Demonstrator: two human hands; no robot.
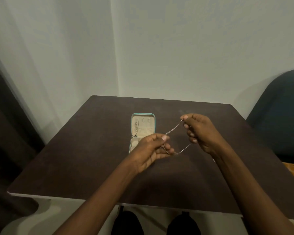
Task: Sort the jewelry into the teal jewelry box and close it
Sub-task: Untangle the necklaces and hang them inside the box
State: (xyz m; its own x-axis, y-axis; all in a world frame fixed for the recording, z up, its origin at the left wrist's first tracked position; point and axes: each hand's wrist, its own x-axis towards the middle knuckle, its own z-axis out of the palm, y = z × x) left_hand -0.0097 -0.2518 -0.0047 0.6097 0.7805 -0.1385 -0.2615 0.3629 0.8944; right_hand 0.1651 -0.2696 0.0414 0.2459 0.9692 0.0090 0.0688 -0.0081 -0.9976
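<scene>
The teal jewelry box (143, 123) lies open in the middle of the dark table, its cream lid flat toward the wall with one necklace hung at the lid's left. The base is partly hidden behind my left hand. A thin silver chain (174, 128) stretches in the air between both hands, just right of the box. My left hand (153, 149) pinches the chain's lower end. My right hand (196, 130) pinches the upper end between thumb and forefinger, and a loop of chain sags below it.
The dark table (92, 158) has its front edge close to my knees. A blue chair (282, 112) stands at the right. A dark curtain (5, 133) hangs at the left, and a pale wall rises behind the table.
</scene>
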